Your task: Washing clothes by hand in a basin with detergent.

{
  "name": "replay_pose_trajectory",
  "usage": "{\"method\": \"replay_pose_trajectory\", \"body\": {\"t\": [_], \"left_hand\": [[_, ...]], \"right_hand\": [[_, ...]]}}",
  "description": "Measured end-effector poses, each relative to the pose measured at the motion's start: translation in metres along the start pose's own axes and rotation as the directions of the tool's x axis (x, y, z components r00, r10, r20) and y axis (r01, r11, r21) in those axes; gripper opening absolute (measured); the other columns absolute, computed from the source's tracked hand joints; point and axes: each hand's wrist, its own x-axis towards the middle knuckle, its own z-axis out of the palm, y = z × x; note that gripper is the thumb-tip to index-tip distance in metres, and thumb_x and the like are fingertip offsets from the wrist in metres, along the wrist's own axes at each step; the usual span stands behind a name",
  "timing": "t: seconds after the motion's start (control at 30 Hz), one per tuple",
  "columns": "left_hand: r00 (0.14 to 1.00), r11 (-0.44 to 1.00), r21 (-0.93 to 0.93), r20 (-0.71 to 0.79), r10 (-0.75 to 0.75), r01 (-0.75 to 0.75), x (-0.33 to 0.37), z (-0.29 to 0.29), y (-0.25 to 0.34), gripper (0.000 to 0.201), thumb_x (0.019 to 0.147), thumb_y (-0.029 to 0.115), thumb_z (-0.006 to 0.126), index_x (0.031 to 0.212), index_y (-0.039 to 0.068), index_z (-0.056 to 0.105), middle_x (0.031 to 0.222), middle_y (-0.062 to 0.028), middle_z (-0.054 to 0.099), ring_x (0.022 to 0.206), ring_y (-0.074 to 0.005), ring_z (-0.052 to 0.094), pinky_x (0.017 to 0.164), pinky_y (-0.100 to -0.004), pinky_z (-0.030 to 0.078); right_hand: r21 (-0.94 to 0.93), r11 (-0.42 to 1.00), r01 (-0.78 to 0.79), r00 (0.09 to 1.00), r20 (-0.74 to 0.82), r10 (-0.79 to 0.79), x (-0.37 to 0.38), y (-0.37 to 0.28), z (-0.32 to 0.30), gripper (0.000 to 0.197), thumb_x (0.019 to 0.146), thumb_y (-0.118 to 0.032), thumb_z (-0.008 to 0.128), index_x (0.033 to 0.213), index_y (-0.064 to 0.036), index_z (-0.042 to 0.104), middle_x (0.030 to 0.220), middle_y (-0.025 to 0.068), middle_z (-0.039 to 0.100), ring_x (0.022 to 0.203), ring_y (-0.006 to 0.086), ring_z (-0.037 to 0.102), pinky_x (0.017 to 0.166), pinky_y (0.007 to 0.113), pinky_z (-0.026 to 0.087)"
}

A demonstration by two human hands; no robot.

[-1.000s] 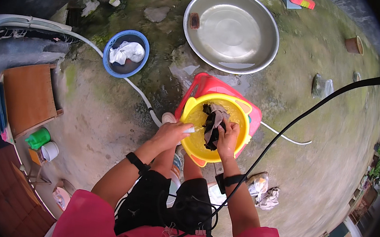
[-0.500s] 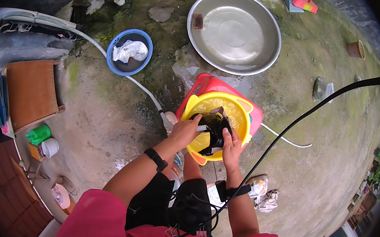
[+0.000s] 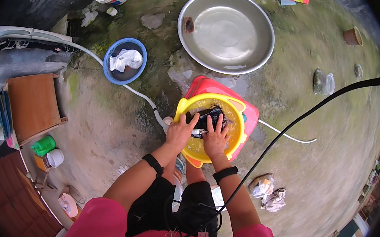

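Observation:
A yellow basin [image 3: 182, 105] with ear-shaped handles holds water and sits on a red plastic stool [image 3: 197, 86] in front of me. In the water lies a wet black piece [image 3: 216, 111], cloth-like, with paler purplish edges; its exact kind is not clear. My left hand [image 3: 180, 132] is at the basin's left side, its fingers bent over the black piece's edge. A short white ridged piece [image 3: 198, 132], perhaps bristles, sticks out from that hand. My right hand [image 3: 215, 139] presses down on the black piece with its fingers spread.
Beyond stands a large metal tub [image 3: 228, 39] with a brown scrubbing brush [image 3: 189, 25]. Left of it is a blue basin [image 3: 119, 79] holding white cloth [image 3: 126, 59]. A pale hose [image 3: 142, 94] crosses the floor. A black cable [image 3: 309, 111] hangs at the right.
My hands have lowered the black piece into the water. The right hand has moved from gripping its right side to lying spread on top. The view has shifted slightly.

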Motion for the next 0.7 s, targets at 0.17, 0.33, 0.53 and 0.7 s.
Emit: {"method": "replay_pose_trajectory", "body": {"t": [0.17,0.33,0.53,0.7], "left_hand": [[0.997,0.992,0.099,-0.02,-0.079,0.08,0.014,0.021,0.008,0.045,0.079,0.008,0.047,0.122,0.017,0.041,0.092,-0.0153,0.048,0.069,-0.0311,0.057,0.054,-0.0361,0.049],[0.99,0.977,0.159,0.01,-0.143,0.14,0.029,0.056,0.006,0.048,0.079,0.012,0.047,0.126,0.019,0.038,0.094,-0.0117,0.045,0.062,-0.021,0.059,0.051,-0.031,0.048],[0.987,0.98,0.122,-0.015,-0.159,0.159,0.035,0.049,0.007,0.036,0.081,0.014,0.048,0.116,0.012,0.043,0.099,-0.0131,0.043,0.075,-0.0312,0.058,0.057,-0.038,0.049],[0.974,0.964,-0.169,0.133,-0.185,0.206,0.039,0.014,0.014,0.05,0.076,0.014,0.057,0.12,0.016,0.034,0.102,-0.0177,0.05,0.075,-0.0331,0.06,0.064,-0.0409,0.048]], "right_hand": [[-0.148,0.989,0.011,0.998,0.061,-0.002,0.017,0.013,0.018,0.06,0.078,-0.028,0.056,0.131,-0.0326,0.029,0.144,0.0067,0.004,0.126,0.0434,0.015,0.091,0.063,0.026],[-0.202,0.979,0.025,1.0,0.021,-0.021,0.02,0.006,0.021,0.061,0.077,-0.031,0.056,0.132,-0.0289,0.029,0.144,0.0069,0.001,0.128,0.0428,0.01,0.094,0.062,0.022],[0.106,0.994,-0.028,0.992,0.126,0.014,0.016,0.006,-0.004,0.072,0.067,-0.014,0.063,0.131,-0.0242,0.03,0.142,0.0139,0.011,0.122,0.046,0.021,0.091,0.059,0.03],[0.359,0.921,-0.154,0.958,-0.175,0.228,0.006,0.006,0.007,0.064,0.068,-0.003,0.055,0.127,-0.018,0.034,0.133,0.0212,0.024,0.11,0.0465,0.035,0.09,0.049,0.036]]}}
